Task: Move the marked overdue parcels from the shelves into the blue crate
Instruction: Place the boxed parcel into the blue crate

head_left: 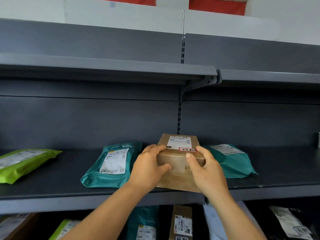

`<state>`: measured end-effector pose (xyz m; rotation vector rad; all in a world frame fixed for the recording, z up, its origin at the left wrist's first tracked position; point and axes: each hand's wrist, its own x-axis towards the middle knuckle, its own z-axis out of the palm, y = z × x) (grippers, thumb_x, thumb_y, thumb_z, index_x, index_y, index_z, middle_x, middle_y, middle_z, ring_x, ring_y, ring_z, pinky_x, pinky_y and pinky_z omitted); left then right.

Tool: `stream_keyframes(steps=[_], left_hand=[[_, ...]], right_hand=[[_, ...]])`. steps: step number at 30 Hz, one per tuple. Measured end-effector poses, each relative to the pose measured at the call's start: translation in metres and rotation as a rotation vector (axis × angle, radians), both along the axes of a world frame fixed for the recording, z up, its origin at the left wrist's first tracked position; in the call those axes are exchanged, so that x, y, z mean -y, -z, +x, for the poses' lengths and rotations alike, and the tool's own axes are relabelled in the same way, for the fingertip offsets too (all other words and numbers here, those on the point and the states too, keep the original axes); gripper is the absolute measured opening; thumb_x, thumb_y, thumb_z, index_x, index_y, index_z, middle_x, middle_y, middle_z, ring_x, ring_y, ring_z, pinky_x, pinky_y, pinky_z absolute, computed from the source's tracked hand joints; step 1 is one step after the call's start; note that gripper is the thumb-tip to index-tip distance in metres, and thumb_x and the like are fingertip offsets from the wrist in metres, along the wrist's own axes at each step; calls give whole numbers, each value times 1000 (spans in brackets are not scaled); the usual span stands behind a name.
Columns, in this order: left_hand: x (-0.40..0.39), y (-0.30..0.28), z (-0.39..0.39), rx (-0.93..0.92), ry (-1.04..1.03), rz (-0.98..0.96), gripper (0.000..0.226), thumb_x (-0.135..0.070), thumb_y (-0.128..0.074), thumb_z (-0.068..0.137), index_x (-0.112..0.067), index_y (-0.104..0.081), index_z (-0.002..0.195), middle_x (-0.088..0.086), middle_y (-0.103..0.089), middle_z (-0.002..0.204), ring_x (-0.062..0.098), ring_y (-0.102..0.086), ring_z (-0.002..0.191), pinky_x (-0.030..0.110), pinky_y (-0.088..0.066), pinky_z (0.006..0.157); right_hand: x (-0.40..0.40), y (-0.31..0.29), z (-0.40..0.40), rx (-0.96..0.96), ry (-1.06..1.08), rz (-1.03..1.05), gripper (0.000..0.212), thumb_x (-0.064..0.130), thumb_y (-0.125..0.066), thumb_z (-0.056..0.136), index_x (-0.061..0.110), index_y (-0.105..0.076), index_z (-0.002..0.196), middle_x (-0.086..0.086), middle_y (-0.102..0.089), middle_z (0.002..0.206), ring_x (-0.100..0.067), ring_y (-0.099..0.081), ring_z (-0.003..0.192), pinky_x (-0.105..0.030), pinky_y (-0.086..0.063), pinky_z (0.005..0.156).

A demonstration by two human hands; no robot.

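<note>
Gripped between left hand (149,168) and right hand (206,170), fingers curled round it: brown cardboard parcel with red-edged mark (178,163), at grey shelf (52,181) edge; blue crate unseen, transfer pending

Middle shelf (52,191): one brown box (180,163), two teal mailers (110,165), one green mailer (22,163). Two hands (149,168) on the box. Lower shelf: at least six parcels partly visible, exact count unclear.
</note>
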<state>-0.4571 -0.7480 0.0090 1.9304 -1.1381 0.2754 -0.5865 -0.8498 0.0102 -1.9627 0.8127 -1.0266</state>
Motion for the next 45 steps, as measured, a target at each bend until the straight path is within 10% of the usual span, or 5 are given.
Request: stream_keyframes(steps=[12, 40, 45], left_hand=[[-60, -21, -2, 70, -174, -176, 57, -19, -79, 73, -24, -57, 126, -19, -44, 123, -7, -41, 103, -12, -20, 82], [-574, -7, -146, 114, -861, -169, 55, -20, -79, 72, -27, -58, 122, -10, -54, 123, 7, -52, 105, 24, -43, 95], [-671, 6, -189, 81, -1029, -186, 53, -18, -80, 69, -26, -61, 118, -8, -55, 119, 10, -53, 105, 25, -43, 94]], right_hand=[[-39, -17, 26, 255, -155, -56, 40, 42, -58, 89, 37, -52, 129, 15, -59, 114, -8, -56, 103, -25, -44, 81], [-513, -8, -9, 319, -935, 49, 44, 40, -59, 90, 28, -51, 132, 9, -57, 124, -10, -54, 112, -32, -50, 92], [-613, 3, -29, 294, -1128, 122, 44, 37, -58, 91, 28, -49, 133, 14, -55, 116, -5, -53, 106, -15, -47, 80]])
